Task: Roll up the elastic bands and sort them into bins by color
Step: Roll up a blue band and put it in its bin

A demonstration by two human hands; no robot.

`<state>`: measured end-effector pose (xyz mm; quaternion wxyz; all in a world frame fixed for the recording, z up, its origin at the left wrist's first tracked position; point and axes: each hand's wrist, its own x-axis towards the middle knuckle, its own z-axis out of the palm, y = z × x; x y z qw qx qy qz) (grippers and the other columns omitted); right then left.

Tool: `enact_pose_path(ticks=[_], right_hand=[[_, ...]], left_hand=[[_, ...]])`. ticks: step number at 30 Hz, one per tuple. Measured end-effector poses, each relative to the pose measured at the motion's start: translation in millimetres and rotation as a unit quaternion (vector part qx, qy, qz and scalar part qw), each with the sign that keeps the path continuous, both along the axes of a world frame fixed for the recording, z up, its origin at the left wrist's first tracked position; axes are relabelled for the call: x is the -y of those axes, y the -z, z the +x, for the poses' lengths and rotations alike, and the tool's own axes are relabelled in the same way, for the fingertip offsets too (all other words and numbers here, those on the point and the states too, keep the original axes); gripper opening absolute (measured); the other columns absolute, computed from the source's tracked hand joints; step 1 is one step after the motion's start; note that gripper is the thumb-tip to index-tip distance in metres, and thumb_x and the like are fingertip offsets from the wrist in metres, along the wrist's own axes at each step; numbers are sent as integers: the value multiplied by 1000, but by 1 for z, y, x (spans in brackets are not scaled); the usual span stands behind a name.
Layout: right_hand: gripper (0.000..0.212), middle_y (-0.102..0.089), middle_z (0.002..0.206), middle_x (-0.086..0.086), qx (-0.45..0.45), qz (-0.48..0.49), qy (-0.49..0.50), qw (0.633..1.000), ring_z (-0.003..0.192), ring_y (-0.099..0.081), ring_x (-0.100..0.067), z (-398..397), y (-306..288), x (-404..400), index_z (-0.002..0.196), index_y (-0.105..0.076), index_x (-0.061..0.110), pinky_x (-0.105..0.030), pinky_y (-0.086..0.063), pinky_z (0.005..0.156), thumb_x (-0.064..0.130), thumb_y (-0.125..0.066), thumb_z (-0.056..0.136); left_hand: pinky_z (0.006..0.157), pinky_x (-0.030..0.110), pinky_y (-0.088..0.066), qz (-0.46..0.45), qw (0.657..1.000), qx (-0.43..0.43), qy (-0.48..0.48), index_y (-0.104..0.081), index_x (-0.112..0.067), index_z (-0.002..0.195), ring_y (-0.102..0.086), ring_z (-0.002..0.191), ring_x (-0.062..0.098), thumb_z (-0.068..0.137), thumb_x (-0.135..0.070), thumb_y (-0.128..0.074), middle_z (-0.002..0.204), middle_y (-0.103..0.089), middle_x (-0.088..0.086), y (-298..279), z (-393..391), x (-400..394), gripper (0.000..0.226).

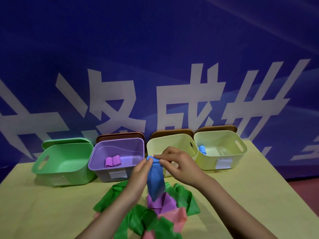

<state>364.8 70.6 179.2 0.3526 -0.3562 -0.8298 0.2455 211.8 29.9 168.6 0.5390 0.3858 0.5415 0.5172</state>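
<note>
Both hands hold a blue elastic band (155, 180) up above the table; its top end is rolled and its tail hangs down. My left hand (140, 173) pinches the rolled end from the left, my right hand (177, 163) pinches it from the right. Below lies a heap of loose bands: green (138, 219), purple (162, 202) and pink (177, 219). At the back stand a green bin (65, 169), a purple bin (96, 167) with two purple rolls (113, 161), a pale yellow bin (162, 141) and another yellow bin (222, 159) holding a blue roll (202, 149).
The bins line the far edge of a yellow-green table (43, 207) against a blue banner with white characters. Brown lids lean behind three bins, a green lid behind the green one. The table's right edge drops to a dark red floor (307, 192).
</note>
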Motion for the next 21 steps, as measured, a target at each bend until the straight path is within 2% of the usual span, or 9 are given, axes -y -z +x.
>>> enact_pose_path(ticks=[4,6,8,10,12,14,17,19,21], right_hand=[[31,-58,93,14,-35,-100,26,994,88,-57,-3,-5,1,8,124,-64,19,-15,-43,79,27,-50,97],[22,-60,84,15,-50,-136,46,988,79,-57,0,-9,6,12,112,-69,18,-17,-44,75,22,-52,97],[16,-62,73,9,-83,-160,54,982,69,-58,-3,-11,11,17,96,-71,15,-24,-48,68,15,-55,96],[15,-65,73,-1,-98,-146,68,982,68,-59,-15,-13,15,22,91,-72,10,-32,-48,67,15,-57,92],[18,-64,72,-7,-88,-105,84,987,67,-55,-16,-14,17,25,89,-72,11,-30,-45,65,19,-56,90],[19,-59,67,0,-65,-50,104,991,65,-51,-11,-17,19,28,85,-71,14,-25,-41,61,23,-54,88],[15,-43,60,13,-63,15,132,989,60,-44,-2,-23,20,28,73,-59,27,-13,-31,57,24,-53,87],[15,-42,64,14,-63,31,135,988,60,-43,-3,-23,20,26,81,-64,24,-16,-32,57,27,-50,88],[26,-49,71,10,-34,49,113,992,64,-46,-6,-20,20,23,100,-69,19,-20,-38,60,29,-47,90]], left_hand=[[90,27,-45,18,1000,-23,4,-63,-25,94,-61,96,9,101,-16,-40,94,-68,-5,0,0,3,26],[77,14,-45,29,998,-51,12,-61,-27,91,-61,85,-2,101,-14,-39,87,-66,-11,-3,1,8,28],[74,10,-42,37,996,-75,26,-60,-26,90,-60,81,-7,101,-12,-39,88,-65,-11,-3,0,12,28],[69,5,-41,54,994,-88,25,-59,-25,90,-57,73,-14,101,-9,-40,87,-63,-10,-3,-1,17,27],[67,5,-41,59,993,-102,24,-59,-26,89,-58,75,-10,100,-9,-42,87,-63,-10,-2,-2,19,27],[69,8,-43,55,993,-106,17,-61,-27,89,-59,83,3,100,-12,-43,87,-65,-8,-2,-3,19,26],[76,25,-47,13,998,-58,5,-68,-19,87,-63,86,19,97,-19,-50,86,-69,4,0,-5,16,21],[65,27,-52,-31,1000,-1,-3,-70,-13,89,-67,75,21,96,-24,-52,82,-72,10,2,-7,14,22],[61,25,-53,-54,998,17,-13,-69,-15,92,-68,70,17,97,-28,-50,82,-73,8,4,-7,13,23]])
